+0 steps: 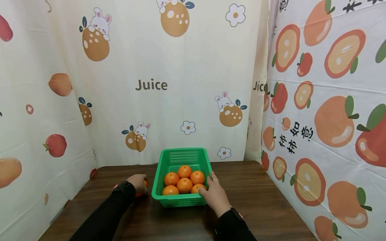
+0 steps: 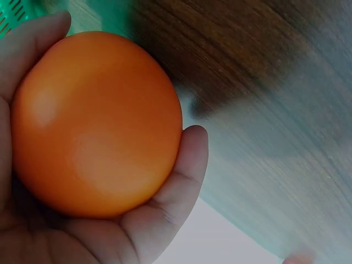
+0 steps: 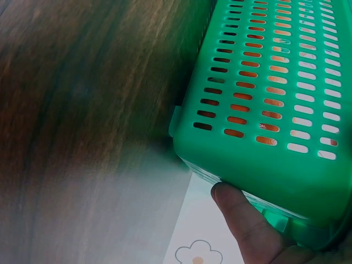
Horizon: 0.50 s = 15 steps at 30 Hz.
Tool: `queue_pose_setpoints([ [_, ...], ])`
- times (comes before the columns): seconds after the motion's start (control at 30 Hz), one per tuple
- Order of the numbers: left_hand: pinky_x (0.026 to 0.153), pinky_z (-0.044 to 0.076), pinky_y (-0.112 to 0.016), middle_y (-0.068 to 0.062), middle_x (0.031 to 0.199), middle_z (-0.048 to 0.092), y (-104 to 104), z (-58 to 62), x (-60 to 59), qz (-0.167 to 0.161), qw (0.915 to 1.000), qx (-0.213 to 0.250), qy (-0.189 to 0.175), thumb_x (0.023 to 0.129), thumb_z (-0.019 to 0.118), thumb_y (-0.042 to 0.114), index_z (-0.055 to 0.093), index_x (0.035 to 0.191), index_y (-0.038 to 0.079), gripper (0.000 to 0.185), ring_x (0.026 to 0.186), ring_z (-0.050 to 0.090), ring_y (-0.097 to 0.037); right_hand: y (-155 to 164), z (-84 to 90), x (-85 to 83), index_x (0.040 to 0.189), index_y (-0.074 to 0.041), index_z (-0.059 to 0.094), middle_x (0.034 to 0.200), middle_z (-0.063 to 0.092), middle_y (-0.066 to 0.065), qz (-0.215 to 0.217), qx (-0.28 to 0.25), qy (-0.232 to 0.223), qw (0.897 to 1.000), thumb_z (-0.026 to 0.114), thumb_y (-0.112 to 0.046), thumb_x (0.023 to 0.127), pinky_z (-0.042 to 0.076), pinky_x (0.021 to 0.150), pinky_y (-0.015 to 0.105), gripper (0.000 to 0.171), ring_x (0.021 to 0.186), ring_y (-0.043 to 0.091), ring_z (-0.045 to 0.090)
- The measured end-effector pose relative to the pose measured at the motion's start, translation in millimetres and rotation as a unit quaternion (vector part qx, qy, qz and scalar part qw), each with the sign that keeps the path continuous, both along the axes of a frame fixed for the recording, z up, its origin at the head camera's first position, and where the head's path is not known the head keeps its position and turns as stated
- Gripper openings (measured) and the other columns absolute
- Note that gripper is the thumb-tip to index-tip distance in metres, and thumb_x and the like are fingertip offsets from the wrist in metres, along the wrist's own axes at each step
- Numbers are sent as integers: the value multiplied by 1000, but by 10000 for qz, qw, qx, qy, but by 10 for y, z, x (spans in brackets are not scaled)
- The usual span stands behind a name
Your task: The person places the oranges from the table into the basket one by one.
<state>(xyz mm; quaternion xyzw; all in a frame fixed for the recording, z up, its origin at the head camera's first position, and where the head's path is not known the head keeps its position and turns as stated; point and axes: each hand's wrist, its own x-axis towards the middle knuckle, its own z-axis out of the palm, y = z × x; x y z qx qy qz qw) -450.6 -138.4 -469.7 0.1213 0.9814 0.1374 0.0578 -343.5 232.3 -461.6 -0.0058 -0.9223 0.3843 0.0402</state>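
My left hand (image 1: 139,183) grips an orange (image 2: 99,126) low over the table, just left of the green basket (image 1: 182,202). The fingers (image 2: 159,220) curl round the fruit in the left wrist view; in the head view the hand covers most of it. Several oranges (image 1: 184,185) sit inside the slotted plastic basket. At its right front corner, my right hand (image 1: 216,195) holds the rim, thumb over the top edge and fingers along the outer right side. The right wrist view shows a finger (image 3: 236,214) against the outside of the basket wall (image 3: 264,159).
The basket stands on a dark wooden table (image 1: 256,197). A cream curtain (image 1: 193,83) printed with rabbits and fruit hangs behind the table. White fruit-print cloths hang along the left side (image 1: 30,117) and the right side (image 1: 301,134).
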Motion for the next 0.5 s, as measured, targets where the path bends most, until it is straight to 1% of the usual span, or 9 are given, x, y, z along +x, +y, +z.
queue_pose_setpoints([
  [0.13, 89, 55, -53, -10, 107, 72, 15, 17, 21, 7, 10000, -3, 66, 72, 95, 30, 70, 120, 6, 59, 95, 65, -28, 3, -6, -9, 159, 2, 45, 179, 18, 11, -10, 0, 9, 10000, 66, -33, 96, 39, 119, 65, 75, 152, 45, 43],
  [0.23, 88, 55, -54, -10, 106, 72, 9, 1, 10, -22, 9999, 12, 118, 73, 95, 29, 71, 119, 6, 57, 94, 65, -28, 2, -11, -18, 160, 1, 44, 180, 17, 11, -8, 0, 6, 10000, 65, -34, 96, 39, 120, 64, 75, 153, 44, 42],
  [0.37, 89, 55, -54, -10, 109, 72, -10, -52, -16, -34, 9999, 53, 78, 75, 95, 29, 71, 123, 6, 58, 97, 65, -27, 4, -15, -6, 159, 2, 45, 179, 18, 11, 2, -24, 17, 10000, 65, -33, 96, 39, 119, 65, 75, 153, 44, 43],
  [0.5, 90, 55, -55, -13, 112, 72, -20, -61, -17, -65, 9999, 87, 57, 76, 94, 29, 71, 125, 5, 60, 99, 66, -29, 6, -15, 1, 159, 2, 46, 179, 19, 12, 19, -10, 19, 10000, 66, -32, 95, 40, 118, 65, 75, 152, 45, 43],
])
